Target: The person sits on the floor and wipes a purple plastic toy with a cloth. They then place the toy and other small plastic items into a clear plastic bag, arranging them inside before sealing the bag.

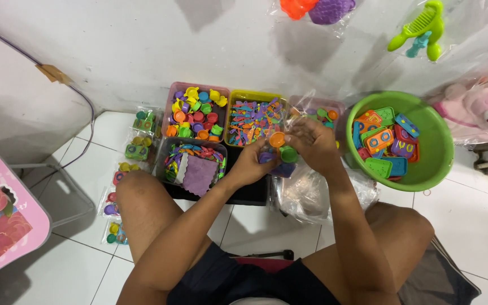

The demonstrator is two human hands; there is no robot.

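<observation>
Orange, green and purple toy pieces sit pinched between both hands above a black tray. Left hand grips the purple ones from below; right hand closes on the orange and green ones, with a clear bag just under it. Behind stand three bins: one of cups, one of cutlery, one part hidden. One green bowl holds flat toys, right of the hands. One basket lies left.
</observation>
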